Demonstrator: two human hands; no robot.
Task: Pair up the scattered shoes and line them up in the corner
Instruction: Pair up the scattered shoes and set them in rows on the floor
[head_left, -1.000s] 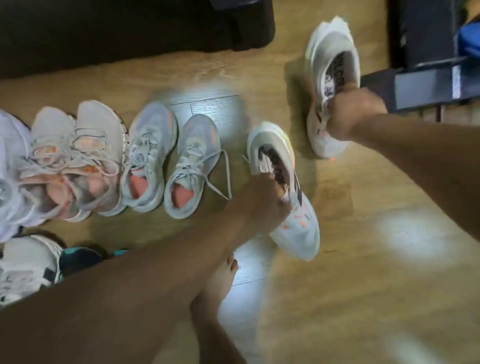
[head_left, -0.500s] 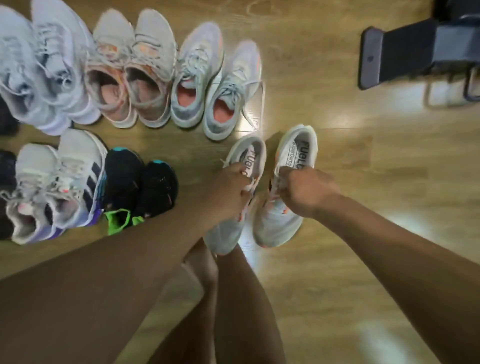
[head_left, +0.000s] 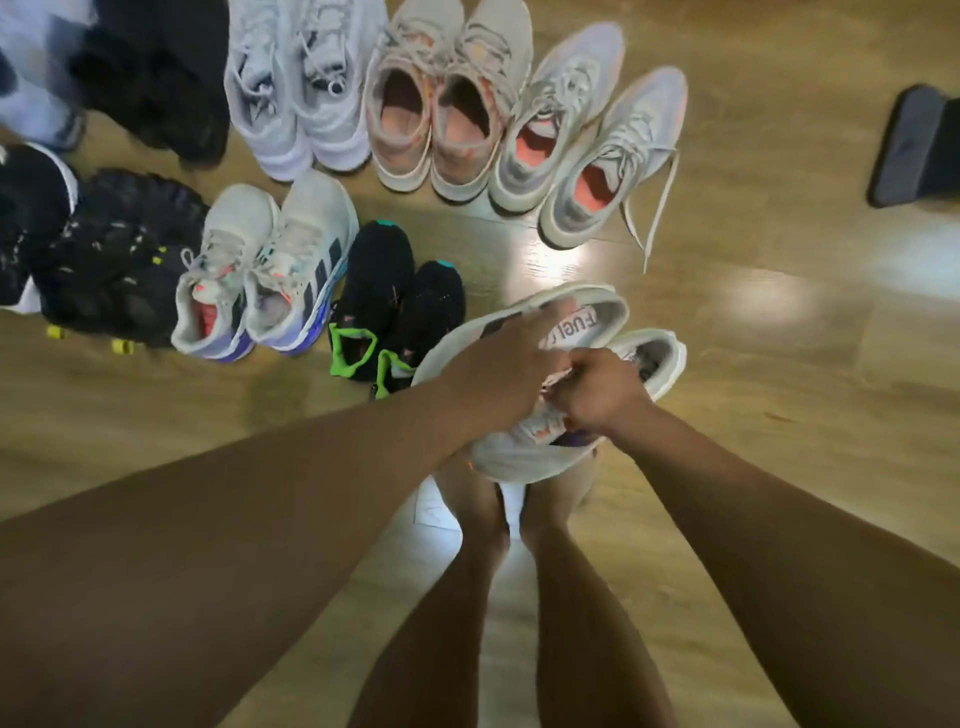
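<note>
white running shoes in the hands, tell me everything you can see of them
The white running shoes have fabric-looking uppers, orange marks near the toes and FUEL printed on one insole. They are held side by side, toes toward the person. The right hand grips the laces area; the left hand lies across one collar.

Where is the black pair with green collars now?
Head view, centre-left: the black pair sits on the floor between the striped white pair, left, and the held white shoes, right.
</note>
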